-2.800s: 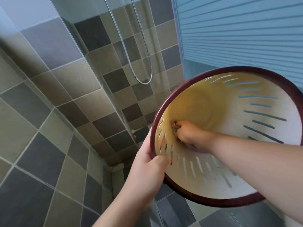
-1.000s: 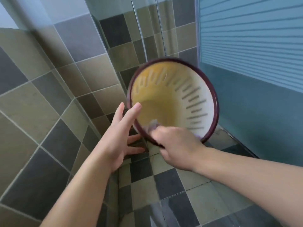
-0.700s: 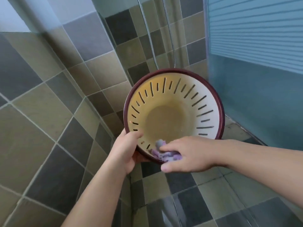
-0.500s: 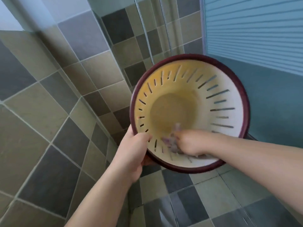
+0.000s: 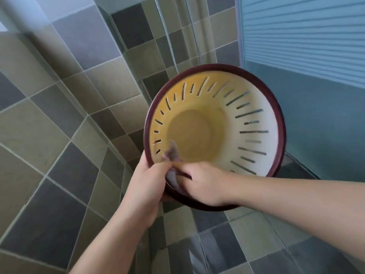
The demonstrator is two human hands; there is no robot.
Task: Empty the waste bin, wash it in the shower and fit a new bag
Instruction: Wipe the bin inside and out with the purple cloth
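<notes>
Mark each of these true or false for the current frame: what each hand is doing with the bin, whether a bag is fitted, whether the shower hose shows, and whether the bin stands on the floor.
1. The left hand grips the rim of the waste bin. True.
2. The right hand holds a cloth against the bin's inner wall. True.
3. A new bag already lines the bin. False: the slotted yellow inside is bare, with no bag.
4. The bin stands upright on the tiled floor. False: it is held up, tilted, its opening facing the camera.
5. A shower hose hangs along the tiled wall behind the bin. True.
</notes>
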